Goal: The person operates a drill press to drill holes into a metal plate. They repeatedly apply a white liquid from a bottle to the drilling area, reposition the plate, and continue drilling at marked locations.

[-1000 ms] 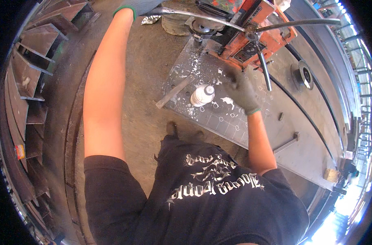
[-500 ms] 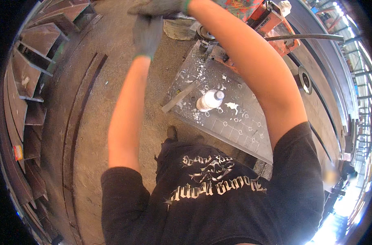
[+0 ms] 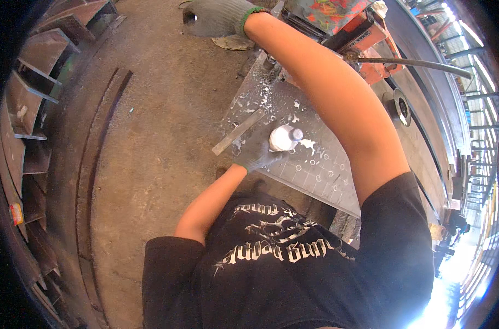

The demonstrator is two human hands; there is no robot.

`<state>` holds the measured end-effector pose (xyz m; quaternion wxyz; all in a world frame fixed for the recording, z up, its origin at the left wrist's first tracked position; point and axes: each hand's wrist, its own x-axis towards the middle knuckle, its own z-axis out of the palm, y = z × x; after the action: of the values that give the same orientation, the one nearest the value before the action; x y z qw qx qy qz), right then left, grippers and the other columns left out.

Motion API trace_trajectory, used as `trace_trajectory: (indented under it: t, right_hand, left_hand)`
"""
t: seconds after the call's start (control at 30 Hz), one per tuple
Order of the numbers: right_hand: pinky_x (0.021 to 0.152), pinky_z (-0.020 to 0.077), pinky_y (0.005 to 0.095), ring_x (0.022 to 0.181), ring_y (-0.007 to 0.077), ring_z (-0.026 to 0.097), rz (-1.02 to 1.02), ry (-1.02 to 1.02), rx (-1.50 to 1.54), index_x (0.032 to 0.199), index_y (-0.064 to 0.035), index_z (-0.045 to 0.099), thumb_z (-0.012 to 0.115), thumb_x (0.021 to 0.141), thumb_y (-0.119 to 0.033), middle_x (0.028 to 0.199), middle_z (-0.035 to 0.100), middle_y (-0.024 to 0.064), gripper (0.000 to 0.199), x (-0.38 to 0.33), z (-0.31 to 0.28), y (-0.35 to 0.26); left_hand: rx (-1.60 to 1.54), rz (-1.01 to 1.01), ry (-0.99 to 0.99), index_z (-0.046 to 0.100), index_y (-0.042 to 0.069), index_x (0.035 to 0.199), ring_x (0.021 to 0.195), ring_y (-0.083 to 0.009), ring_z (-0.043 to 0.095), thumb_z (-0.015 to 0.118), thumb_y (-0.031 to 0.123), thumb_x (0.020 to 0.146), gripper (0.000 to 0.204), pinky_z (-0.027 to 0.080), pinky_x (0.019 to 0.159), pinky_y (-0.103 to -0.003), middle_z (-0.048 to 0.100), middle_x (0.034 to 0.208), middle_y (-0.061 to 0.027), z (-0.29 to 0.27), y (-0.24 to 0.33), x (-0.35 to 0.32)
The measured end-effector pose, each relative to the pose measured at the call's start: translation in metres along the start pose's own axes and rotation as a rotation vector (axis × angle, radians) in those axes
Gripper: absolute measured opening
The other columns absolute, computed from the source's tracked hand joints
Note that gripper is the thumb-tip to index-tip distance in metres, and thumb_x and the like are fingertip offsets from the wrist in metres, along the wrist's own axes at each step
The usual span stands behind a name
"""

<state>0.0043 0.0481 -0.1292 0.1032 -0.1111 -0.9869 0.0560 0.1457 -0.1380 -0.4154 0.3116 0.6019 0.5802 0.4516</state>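
Note:
A white bottle (image 3: 284, 139) with a pale cap stands on the marked grey metal plate (image 3: 329, 178). My left hand (image 3: 260, 158), in a grey glove, is at the bottle's lower near side, its fingers closed around the base. Those fingertips are partly blurred. Far ahead, at the top of the picture, my right hand (image 3: 219, 17) wears a grey glove with a green cuff. Its fingers are curled around something dark with a small bright spot, which I cannot make out. Left of the bottle lies a flat metal bar (image 3: 237, 131), across the plate's edge.
White flakes are scattered over the plate. An orange machine (image 3: 364, 41) with a paint-smeared top stands beyond it, a dark hose (image 3: 419, 64) reaching right. A spool (image 3: 398, 107) sits farther right. Steel beams (image 3: 38, 52) line the left, and a long strip (image 3: 98, 137) lies on the floor.
My left hand has come back from beside the right hand to the bottle. The bottle has shifted slightly to the right. My right hand remains far ahead.

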Motion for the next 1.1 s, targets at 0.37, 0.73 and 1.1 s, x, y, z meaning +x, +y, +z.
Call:
trace_trajectory:
  t: [0.37, 0.73, 1.1]
  right_hand:
    - [0.090, 0.0580, 0.0514, 0.102, 0.0421, 0.074, 0.049, 0.003, 0.024, 0.111, -0.0096, 0.078, 0.062, 0.090, -0.029, 0.108, 0.077, 0.0227, 0.033, -0.009, -0.008, -0.006]
    - [0.085, 0.0597, 0.0516, 0.095, 0.0419, 0.075, 0.089, 0.045, -0.010, 0.102, -0.0102, 0.080, 0.061, 0.090, -0.031, 0.099, 0.077, 0.0219, 0.031, -0.007, -0.002, -0.010]
    - [0.087, 0.0591, 0.0525, 0.098, 0.0437, 0.075, 0.139, -0.022, -0.023, 0.102, -0.0077, 0.080, 0.058, 0.091, -0.028, 0.101, 0.076, 0.0249, 0.031, -0.008, -0.003, -0.013]
  left_hand:
    - [-0.909, -0.605, 0.058, 0.057, -0.005, 0.140, 0.113, -0.0256, 0.069, 0.074, 0.058, 0.094, 0.080, 0.054, 0.100, -0.038, 0.071, 0.125, -0.0158, 0.018, -0.029, 0.038]
    - [-1.181, -0.742, 0.035, 0.062, -0.003, 0.133, 0.103, -0.0182, 0.069, 0.075, 0.048, 0.097, 0.064, 0.056, 0.093, -0.034, 0.070, 0.117, -0.0090, 0.005, -0.023, 0.043]
    - [-1.116, -0.707, 0.041, 0.058, -0.010, 0.140, 0.109, -0.0211, 0.069, 0.077, 0.053, 0.094, 0.080, 0.055, 0.097, -0.035, 0.070, 0.124, -0.0148, 0.019, -0.045, 0.043]
